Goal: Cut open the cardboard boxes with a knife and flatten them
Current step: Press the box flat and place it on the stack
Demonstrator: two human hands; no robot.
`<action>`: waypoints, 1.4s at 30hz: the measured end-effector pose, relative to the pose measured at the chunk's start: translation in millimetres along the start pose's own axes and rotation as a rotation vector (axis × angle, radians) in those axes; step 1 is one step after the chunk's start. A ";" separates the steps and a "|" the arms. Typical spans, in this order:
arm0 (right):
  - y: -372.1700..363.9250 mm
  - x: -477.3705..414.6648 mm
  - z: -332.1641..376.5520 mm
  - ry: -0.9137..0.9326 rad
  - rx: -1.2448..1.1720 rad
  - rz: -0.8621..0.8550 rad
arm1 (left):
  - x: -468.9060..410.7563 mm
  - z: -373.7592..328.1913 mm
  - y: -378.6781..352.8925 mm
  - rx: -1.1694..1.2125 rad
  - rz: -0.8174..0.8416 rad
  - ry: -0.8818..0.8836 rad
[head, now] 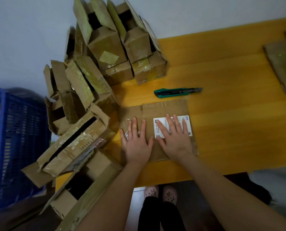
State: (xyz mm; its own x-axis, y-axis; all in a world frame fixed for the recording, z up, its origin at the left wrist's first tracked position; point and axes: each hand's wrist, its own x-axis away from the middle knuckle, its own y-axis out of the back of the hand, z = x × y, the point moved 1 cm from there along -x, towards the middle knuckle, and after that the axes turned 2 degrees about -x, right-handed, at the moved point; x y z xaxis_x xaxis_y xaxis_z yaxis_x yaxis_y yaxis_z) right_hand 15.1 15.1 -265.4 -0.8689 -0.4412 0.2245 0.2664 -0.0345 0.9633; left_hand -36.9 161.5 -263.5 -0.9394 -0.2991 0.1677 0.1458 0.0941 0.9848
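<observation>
1. The left hand (136, 144) lies palm down on the flattened brown cardboard box (164, 109). Its fingers are straight and slightly spread, and it grips nothing.
2. The right hand (175, 140) lies flat just beside it, fingers splayed. It presses on the same cardboard and partly covers a white printed shipping label (159, 128). The two thumbs lie close together near the middle of the sheet.
3. The flattened box lies on the yellow wooden table (230, 114), near its front edge and directly in front of the person.
4. A green-handled utility knife (175, 92) lies on the table just beyond the far edge of the flattened box, untouched by either hand. Its tip points right; the blade seems to be extended, though blur makes that uncertain.
5. A pile of opened brown cardboard boxes with taped flaps (92, 90) crowds the left end of the table, some leaning over the edge.
6. A blue perforated plastic basket (17, 130) stands left of the pile.
7. Flat cardboard pieces (282, 64) lie at the far right of the table, well apart from the hands.
</observation>
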 end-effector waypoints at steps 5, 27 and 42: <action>20.5 5.3 0.8 -0.009 -0.029 0.028 | -1.3 -2.1 21.2 0.058 0.162 -0.015; 116.1 83.9 -91.1 -0.842 -1.379 -0.092 | -10.1 -44.0 87.1 0.834 0.271 0.484; 196.3 142.5 -290.5 -0.753 -1.264 -0.261 | -2.6 -260.3 139.8 0.999 0.161 0.457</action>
State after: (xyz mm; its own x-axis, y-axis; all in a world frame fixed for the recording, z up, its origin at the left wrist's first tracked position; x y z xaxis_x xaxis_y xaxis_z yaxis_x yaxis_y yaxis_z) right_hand 64.8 -315.1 -87.2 -0.8487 0.2401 0.4711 -0.0924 -0.9446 0.3149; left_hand 66.7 -71.8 -114.6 -0.6993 -0.5173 0.4934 -0.2532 0.8246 0.5058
